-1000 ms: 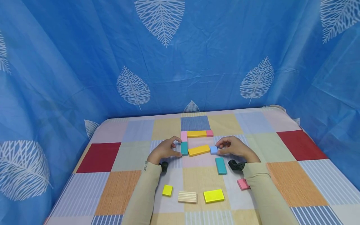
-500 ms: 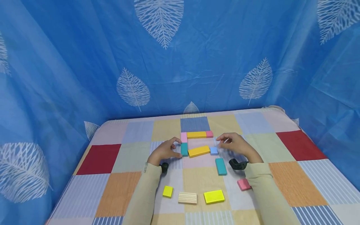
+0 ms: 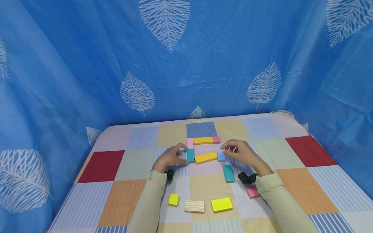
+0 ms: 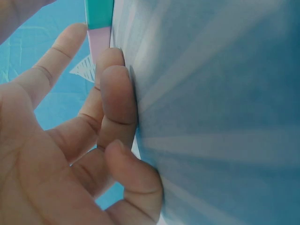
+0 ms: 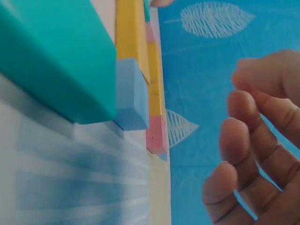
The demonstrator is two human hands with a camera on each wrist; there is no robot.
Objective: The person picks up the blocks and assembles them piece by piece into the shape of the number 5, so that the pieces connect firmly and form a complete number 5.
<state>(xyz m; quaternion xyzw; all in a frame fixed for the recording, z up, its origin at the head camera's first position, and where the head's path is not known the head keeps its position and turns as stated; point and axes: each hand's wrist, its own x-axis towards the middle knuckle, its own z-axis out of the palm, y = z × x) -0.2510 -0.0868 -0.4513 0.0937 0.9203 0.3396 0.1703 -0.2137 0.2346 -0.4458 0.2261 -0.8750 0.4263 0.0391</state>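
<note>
My left hand (image 3: 172, 157) rests at the left side of a teal block (image 3: 190, 155), with index fingertip and thumb right at its edge. In the left wrist view the index fingertip meets the seam between this teal block (image 4: 99, 14) and a pink block (image 4: 99, 41); the other fingers curl loosely by the cloth. My right hand (image 3: 241, 153) hovers above a small light-blue block (image 3: 221, 157), holding nothing, fingers loosely bent. A slanted orange-yellow block (image 3: 206, 158) lies between the teal and light-blue blocks. Behind it, another orange-yellow block (image 3: 203, 140) sits beside a small red-pink block (image 3: 216, 139).
A second teal block (image 3: 228, 173) lies nearer me on the right, and a pink-red block (image 3: 252, 192) beside my right forearm. Along the front lie a yellow square block (image 3: 173, 200), a ridged wooden block (image 3: 194, 206) and a yellow block (image 3: 221, 205), all on the patchwork cloth (image 3: 137, 194).
My right hand has let go of the small light-blue block and risen above it, then shifted slightly left. The blocks stay in place, and my left hand holds its position.
</note>
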